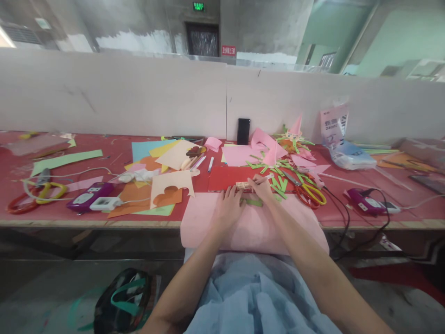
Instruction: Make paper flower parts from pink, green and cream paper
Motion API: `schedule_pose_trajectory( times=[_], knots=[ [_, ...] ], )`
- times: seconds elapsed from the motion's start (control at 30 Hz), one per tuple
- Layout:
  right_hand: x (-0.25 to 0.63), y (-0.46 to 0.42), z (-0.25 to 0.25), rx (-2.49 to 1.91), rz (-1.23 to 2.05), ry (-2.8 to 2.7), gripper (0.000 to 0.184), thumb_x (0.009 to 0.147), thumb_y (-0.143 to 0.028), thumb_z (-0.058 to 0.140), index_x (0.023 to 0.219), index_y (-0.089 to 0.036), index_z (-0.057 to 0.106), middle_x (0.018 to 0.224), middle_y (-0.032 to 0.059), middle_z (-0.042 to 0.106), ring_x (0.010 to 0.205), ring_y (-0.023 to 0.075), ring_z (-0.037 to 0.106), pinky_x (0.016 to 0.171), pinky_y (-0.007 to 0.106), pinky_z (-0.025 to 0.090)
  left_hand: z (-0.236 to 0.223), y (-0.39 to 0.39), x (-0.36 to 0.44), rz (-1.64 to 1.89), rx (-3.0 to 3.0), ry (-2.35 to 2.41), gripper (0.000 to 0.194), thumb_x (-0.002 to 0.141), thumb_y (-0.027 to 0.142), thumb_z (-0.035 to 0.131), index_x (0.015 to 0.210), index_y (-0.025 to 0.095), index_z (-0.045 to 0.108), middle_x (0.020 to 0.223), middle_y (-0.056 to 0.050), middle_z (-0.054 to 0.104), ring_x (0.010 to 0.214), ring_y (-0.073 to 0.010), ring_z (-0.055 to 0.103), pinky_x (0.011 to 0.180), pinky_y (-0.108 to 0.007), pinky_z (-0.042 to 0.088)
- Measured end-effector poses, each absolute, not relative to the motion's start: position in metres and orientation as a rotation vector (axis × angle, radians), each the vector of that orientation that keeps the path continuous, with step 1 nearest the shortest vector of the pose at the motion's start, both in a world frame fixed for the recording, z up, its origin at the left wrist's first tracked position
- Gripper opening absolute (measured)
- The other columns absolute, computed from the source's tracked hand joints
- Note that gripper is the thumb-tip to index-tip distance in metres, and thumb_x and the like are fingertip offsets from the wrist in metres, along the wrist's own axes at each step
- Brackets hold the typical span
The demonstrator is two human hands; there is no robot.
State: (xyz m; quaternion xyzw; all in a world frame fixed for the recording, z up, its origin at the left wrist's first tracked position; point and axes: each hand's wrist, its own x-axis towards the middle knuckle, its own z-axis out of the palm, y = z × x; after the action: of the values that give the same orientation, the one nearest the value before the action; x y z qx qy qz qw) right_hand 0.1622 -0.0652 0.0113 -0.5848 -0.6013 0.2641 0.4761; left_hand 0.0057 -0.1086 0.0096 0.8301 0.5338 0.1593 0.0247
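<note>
My right hand point(261, 188) is closed around a white pen point(267, 177), its lower end over a small cream strip with marks point(242, 185). That strip lies on a red sheet point(222, 178) at the middle of the table. Flat beside it rests my left hand point(230, 202), its fingers stretched out at the strip's near side. Under both hands a large pink sheet point(205, 220) spreads over the table's front edge. A green paper piece point(253, 202) lies between my hands. Cut green strips point(279, 185) are scattered just right of my right hand.
Scissors with red and yellow handles point(311, 195) lie at the right, another pair point(43, 192) at the far left. Purple devices point(91, 197) with cables flank the work area. A black phone point(243, 131) leans on the white partition point(139, 97). Orange paper point(132, 202) lies left.
</note>
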Motion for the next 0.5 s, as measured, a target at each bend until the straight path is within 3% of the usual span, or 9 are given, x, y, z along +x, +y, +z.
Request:
schedule_pose_trajectory(
  times=[0.5],
  knots=[
    [0.1649, -0.0603, 0.0043, -1.436, 0.68, -1.443, 0.028, 0.074, -0.039, 0.05, 0.057, -0.023, 0.035, 0.039, -0.0068, 0.046, 0.038, 0.0102, 0.042, 0.046, 0.023, 0.033, 0.0105, -0.1088, 0.0056, 0.495, 2.558, 1.664, 0.04, 0.088, 0.031, 0.044, 0.126, 0.019, 0.049, 0.138, -0.01, 0.045, 0.131, -0.0268, 0.035, 0.109, -0.046, 0.024]
  ],
)
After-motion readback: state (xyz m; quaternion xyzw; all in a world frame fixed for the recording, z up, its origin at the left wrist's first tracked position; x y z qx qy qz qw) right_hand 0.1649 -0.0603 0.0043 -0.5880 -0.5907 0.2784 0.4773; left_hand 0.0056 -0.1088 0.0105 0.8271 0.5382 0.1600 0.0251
